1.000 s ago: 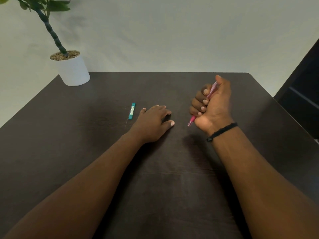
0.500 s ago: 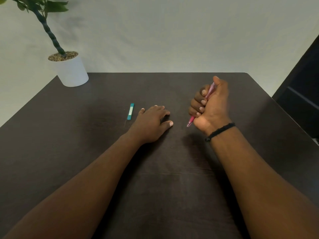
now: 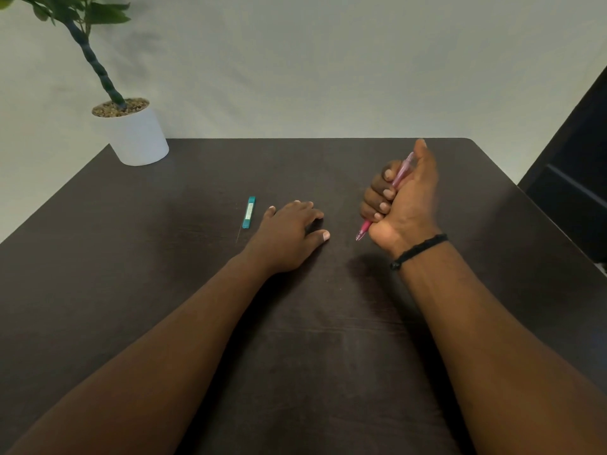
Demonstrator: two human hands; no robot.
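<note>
right hand [image 3: 404, 205] clamping pink mechanical pencil [image 3: 402, 172] in fist, 3 o'clock of left hand [image 3: 289, 234] lying flat, empty. teal lead case [image 3: 249, 212] sitting at its 10 o'clock, maybe loose lead [image 3: 237, 236] beside. refill looking not started.

Pen [image 3: 401, 172] midsection hidden, plant [image 3: 88, 57] top cropped, case [image 3: 249, 212] label illegible

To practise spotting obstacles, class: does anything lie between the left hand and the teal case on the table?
Nothing visible does. The left hand rests on the table; the teal case lies just left of it, apart, with only bare tabletop between. The right hand grips the pink pencil.
</note>
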